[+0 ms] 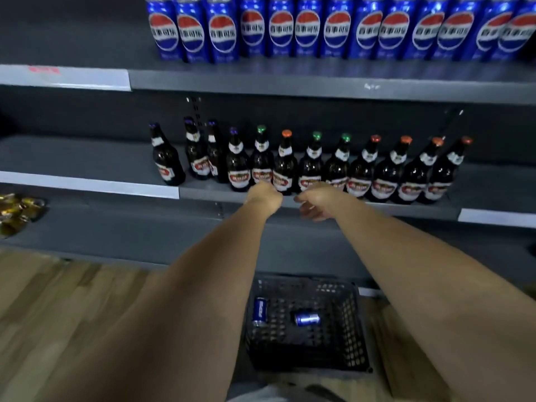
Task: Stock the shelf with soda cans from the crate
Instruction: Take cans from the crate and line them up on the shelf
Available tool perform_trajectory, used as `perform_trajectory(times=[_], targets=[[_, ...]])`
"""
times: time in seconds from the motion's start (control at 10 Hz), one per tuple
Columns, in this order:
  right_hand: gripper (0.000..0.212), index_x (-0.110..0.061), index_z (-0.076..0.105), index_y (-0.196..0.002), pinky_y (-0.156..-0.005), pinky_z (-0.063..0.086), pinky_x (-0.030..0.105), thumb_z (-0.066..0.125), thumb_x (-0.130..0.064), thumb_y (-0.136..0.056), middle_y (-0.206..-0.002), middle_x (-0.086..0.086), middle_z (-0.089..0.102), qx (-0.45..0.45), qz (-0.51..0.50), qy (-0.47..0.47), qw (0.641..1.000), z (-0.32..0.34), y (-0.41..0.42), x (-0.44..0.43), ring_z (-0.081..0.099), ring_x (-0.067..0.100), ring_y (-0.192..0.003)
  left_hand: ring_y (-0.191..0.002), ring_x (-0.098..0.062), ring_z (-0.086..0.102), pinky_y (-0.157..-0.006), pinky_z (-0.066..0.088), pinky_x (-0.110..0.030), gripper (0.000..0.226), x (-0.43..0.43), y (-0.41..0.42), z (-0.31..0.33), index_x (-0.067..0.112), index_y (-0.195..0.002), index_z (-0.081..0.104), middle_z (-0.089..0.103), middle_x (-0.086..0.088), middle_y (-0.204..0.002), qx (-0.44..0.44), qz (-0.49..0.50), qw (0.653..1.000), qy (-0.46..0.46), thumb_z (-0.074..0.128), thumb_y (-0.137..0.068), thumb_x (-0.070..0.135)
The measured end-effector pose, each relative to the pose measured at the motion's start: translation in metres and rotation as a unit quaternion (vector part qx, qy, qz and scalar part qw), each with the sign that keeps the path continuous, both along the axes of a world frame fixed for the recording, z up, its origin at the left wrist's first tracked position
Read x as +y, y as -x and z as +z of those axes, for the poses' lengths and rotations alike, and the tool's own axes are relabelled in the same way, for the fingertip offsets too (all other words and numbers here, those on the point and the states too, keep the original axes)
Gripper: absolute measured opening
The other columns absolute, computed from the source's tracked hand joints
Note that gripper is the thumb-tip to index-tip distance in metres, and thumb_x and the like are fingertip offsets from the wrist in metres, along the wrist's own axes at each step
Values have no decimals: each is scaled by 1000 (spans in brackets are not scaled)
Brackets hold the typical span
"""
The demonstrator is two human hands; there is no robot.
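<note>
— Shelf (pixel 319 88)?
— Grey, three tiers. Top: blue soda cans (pixel 307 30), one upright row. Middle: brown bottles (pixel 310 166) along the front edge.
— Crate?
— Black crate (pixel 353 329), on the floor below my arms.
— Hands?
— My left hand (pixel 265 195), balled before the bottles; grip unclear. My right hand (pixel 314 203) just beside it, loosely curled, holding nothing.
— Smallest?
— Two loose cans (pixel 307 318), lying in the crate.

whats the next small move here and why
Probably lower the right hand into the black plastic crate and grip the blue soda can at its middle; a second blue can lies beside. Both that hand and the left hand look empty.
</note>
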State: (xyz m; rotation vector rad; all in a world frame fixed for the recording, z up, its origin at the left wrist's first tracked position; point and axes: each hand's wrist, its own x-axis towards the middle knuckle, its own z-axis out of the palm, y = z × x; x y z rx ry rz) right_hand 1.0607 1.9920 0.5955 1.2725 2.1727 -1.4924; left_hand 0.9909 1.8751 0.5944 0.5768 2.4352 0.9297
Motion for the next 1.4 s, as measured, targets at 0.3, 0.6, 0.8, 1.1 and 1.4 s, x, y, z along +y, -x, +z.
perform_trajectory(times=[0.3, 0.6, 0.8, 1.1, 1.4], targets=[[21, -8, 55, -92, -74, 46, 30, 55, -29, -94, -114, 14, 65, -105, -47, 60, 991, -107, -49, 7, 64, 25, -92, -63, -20, 53, -39, 39, -15, 23, -10, -24, -85, 3, -112, 52, 62, -18, -108, -177, -162, 942, 237, 44, -98, 19], [21, -14, 51, -75, -58, 40, 25, 52, -18, -95, -73, 4, 55, -153, -102, 134, 974, -186, -80, -3, 56, 13, -53, -120, -31, 52, -95, 43, -33, 36, -37, -41, -179, -1, -127, 54, 55, -17, -130, -174, -199, 916, 303, 47, -96, 15], [21, -19, 49, -71, -65, 48, 25, 55, -12, -91, -76, 4, 54, -196, -5, 102, 975, -233, -70, -20, 54, 17, -68, -121, -29, 50, -93, 40, -29, 32, -43, -45, -232, 0, -121, 57, 55, -19, -127, -211, -216, 900, 313, 44, -97, 16], [31, 11, 62, -108, -66, 44, 31, 60, -13, -89, -90, 22, 64, -266, -28, 105, 958, -301, -86, -18, 60, 28, -81, -107, -32, 58, -92, 48, -36, 27, -68, -63, -310, -3, -113, 58, 60, -21, -115, -370, -117, 868, 309, 51, -94, 15], [25, -6, 61, -111, -68, 50, 32, 64, -11, -87, -93, 20, 62, -250, -45, 135, 958, -417, -98, -38, 64, 32, -86, -112, -38, 58, -94, 49, -38, 32, -53, -75, -416, -7, -121, 55, 59, -26, -123, -434, -20, 864, 255, 48, -96, 10]])
